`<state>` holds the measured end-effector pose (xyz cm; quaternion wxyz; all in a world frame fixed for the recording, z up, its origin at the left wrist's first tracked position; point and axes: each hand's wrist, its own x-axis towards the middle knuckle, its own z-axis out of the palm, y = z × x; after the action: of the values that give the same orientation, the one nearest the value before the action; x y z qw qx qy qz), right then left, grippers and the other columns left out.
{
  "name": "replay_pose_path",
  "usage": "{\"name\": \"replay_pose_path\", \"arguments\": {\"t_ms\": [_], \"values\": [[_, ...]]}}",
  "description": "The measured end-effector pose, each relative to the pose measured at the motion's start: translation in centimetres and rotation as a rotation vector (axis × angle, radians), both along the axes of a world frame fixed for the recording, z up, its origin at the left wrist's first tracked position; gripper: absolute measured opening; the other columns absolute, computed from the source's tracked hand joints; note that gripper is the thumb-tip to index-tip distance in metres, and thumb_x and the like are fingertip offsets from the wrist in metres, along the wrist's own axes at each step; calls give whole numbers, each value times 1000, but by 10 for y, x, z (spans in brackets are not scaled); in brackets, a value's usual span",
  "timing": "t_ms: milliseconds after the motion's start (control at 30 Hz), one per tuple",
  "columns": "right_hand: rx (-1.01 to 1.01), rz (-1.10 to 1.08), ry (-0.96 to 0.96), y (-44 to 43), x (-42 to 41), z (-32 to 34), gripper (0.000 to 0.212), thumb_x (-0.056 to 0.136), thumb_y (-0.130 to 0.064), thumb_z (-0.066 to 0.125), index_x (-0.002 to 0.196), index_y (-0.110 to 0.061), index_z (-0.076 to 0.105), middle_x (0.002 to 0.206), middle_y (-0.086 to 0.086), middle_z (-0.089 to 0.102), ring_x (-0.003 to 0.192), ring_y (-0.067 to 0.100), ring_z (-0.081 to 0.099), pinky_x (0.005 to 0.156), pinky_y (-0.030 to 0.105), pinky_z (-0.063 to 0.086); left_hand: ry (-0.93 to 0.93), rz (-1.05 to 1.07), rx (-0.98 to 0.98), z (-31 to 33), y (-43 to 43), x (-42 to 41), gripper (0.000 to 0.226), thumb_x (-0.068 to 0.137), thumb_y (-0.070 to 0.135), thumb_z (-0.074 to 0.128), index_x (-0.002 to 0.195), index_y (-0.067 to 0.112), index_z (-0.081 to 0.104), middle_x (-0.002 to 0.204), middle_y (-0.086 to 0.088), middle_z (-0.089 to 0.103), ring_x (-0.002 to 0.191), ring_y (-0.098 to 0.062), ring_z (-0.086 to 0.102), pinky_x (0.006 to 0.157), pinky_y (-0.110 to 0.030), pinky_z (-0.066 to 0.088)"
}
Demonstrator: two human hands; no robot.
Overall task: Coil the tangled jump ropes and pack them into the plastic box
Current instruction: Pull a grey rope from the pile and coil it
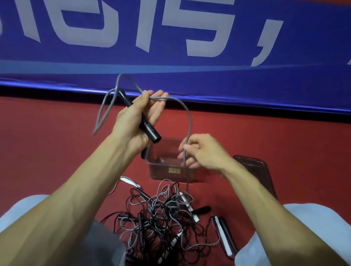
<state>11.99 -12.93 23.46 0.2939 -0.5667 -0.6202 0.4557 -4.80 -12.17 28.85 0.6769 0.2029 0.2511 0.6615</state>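
Note:
My left hand (137,119) holds a black jump-rope handle (141,119) raised above the floor, with a grey rope (190,123) looped over its fingers. The grey rope arcs right and down to my right hand (201,152), which pinches it above the clear plastic box (156,172). The box stands open on the red floor, nothing visible inside. Below it, between my knees, lies a tangled pile of black and grey ropes (163,218) with black and white handles.
The box's lid (254,172) lies on the red floor right of the box. A black and a white handle (223,235) lie side by side right of the pile. A blue banner with white characters (181,44) lies across the floor ahead.

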Motion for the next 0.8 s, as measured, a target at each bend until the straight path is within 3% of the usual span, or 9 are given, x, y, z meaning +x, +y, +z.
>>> {"name": "replay_pose_path", "arguments": {"t_ms": [133, 267, 433, 533, 600, 733, 800], "values": [[123, -174, 289, 0, 3, 20, 17, 102, -9, 45, 89, -9, 56, 82, 12, 67, 53, 15, 67, 49, 24, 56, 169, 9, -33, -14, 6, 2, 15, 104, 16, 44, 100, 11, 58, 97, -8, 71, 78, -13, 74, 64, -22, 59], [206, -293, 502, -3, 7, 36, 14, 101, -9, 49, 91, -7, 59, 81, 11, 67, 55, 16, 68, 51, 28, 58, 340, -112, -128, -26, 2, 18, 23, 104, 26, 42, 101, 11, 59, 98, -8, 71, 76, -14, 73, 64, -25, 60], [269, -405, 702, -4, 12, 50, 11, 99, -9, 53, 93, -2, 60, 81, 13, 69, 61, 22, 71, 53, 32, 58, 569, -217, -132, -38, -10, 39, 30, 102, 35, 47, 99, 12, 65, 96, -6, 73, 78, -13, 71, 77, -30, 57], [303, -430, 816, -6, 14, 56, 10, 98, -9, 53, 95, 0, 57, 78, 12, 69, 63, 23, 72, 54, 32, 57, 646, -285, -83, -41, -20, 49, 33, 102, 33, 47, 107, 6, 66, 105, -15, 71, 81, -15, 71, 67, -28, 60], [324, -449, 864, -7, 16, 59, 11, 98, -9, 54, 97, 2, 56, 78, 13, 68, 64, 24, 72, 56, 34, 58, 686, -346, -52, -42, -25, 52, 30, 102, 27, 48, 109, 4, 66, 99, -13, 72, 77, -14, 72, 57, -25, 57], [348, -514, 871, -7, 22, 58, 11, 98, -9, 55, 99, 2, 56, 80, 14, 69, 66, 26, 72, 57, 33, 58, 906, -382, 62, -46, -28, 54, 17, 99, 11, 53, 99, 6, 69, 90, -5, 73, 81, -11, 71, 62, -15, 53], [345, -552, 855, -3, 24, 54, 10, 98, -9, 55, 98, 1, 56, 82, 15, 68, 66, 25, 73, 57, 31, 58, 950, -398, 68, -45, -29, 53, 17, 99, 9, 52, 96, 3, 68, 83, -6, 72, 74, -10, 70, 60, -17, 53]]}}
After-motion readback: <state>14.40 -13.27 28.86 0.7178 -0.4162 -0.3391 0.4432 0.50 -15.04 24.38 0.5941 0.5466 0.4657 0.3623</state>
